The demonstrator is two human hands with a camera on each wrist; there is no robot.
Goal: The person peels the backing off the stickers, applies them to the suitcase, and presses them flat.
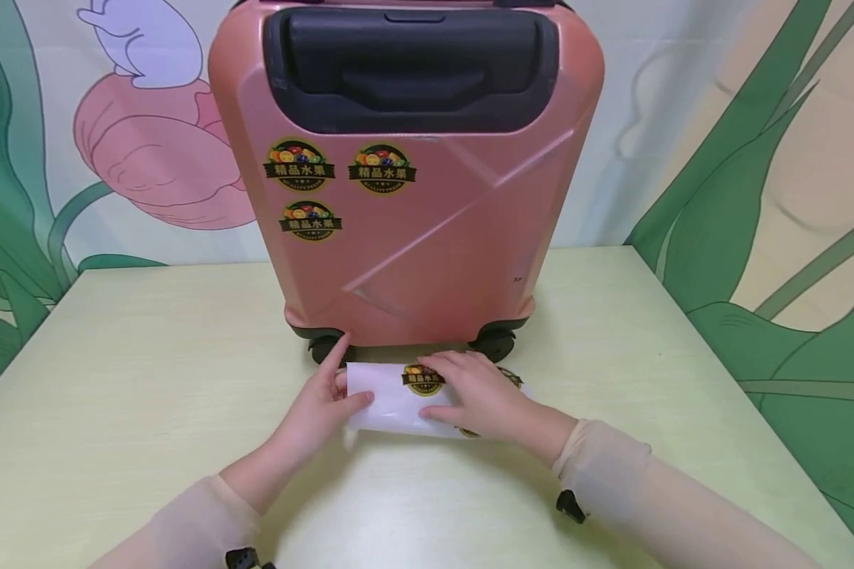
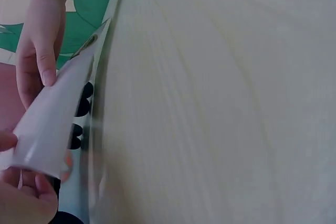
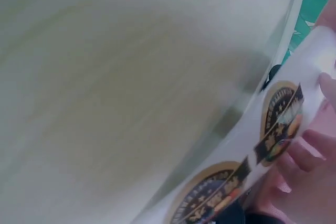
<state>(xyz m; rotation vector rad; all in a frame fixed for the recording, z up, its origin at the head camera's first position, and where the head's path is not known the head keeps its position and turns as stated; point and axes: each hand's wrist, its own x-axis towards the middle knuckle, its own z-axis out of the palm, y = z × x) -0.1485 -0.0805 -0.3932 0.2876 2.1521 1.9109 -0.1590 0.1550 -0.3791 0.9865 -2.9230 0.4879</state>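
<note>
A white sheet of round fruit stickers (image 1: 387, 407) is held just in front of a pink suitcase (image 1: 441, 229). My left hand (image 1: 320, 407) pinches the sheet's left end, thumb on its face and fingers behind. Over its right part lies my right hand (image 1: 491, 399), fingertips at the top edge of a black and gold sticker (image 1: 421, 381) and thumb spread lower on the sheet. The right wrist view shows those fingers along the edge of the round sticker (image 3: 281, 119), with a second sticker (image 3: 210, 192) beside it. The right hand partly hides other stickers.
Three matching stickers (image 1: 300, 166) are on the upper left of the suitcase front, below its black handle recess (image 1: 413, 71). Black wheels (image 1: 494, 344) stand on the pale wooden table (image 1: 149, 379). Behind hangs a cartoon backdrop (image 1: 719, 158) with green leaves.
</note>
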